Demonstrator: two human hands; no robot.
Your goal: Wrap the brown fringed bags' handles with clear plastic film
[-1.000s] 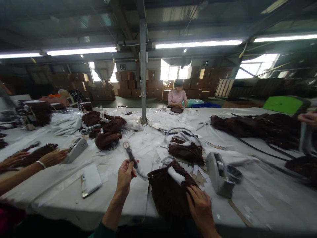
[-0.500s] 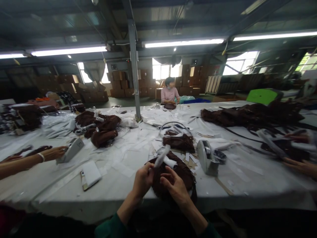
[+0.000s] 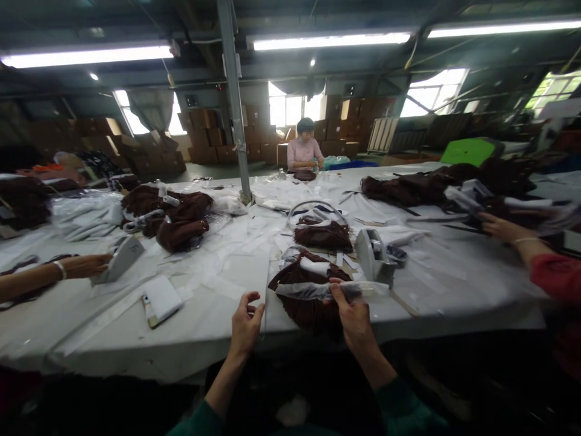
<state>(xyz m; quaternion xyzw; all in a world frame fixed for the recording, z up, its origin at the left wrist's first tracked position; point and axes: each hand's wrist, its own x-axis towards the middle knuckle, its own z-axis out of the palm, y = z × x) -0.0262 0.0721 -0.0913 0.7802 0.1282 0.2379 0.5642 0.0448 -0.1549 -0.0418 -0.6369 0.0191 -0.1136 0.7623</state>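
Observation:
A dark brown fringed bag (image 3: 308, 312) lies at the table's front edge before me, with a roll of white wrapping (image 3: 314, 266) on its upper part. Across the bag stretches a strip of translucent white wrapping (image 3: 302, 292), which looks like a covered strap. My right hand (image 3: 354, 312) is closed around this strip, thumb on top, and its loose end sticks out to the right. To the left of the bag, my left hand (image 3: 246, 321) is raised with fingers loosely bent and apart, holding nothing visible.
A grey tape dispenser (image 3: 371, 257) stands right of the bag, and another brown bag (image 3: 323, 236) lies behind it. A white pad (image 3: 162, 300) is at left. Co-workers' hands reach in at a left dispenser (image 3: 120, 260) and at right. A post (image 3: 236, 115) rises beyond.
My left hand has let go of the wrapped strip and moved left. My right hand has taken hold of the strip, which now lies crosswise over the bag. The view has tilted down.

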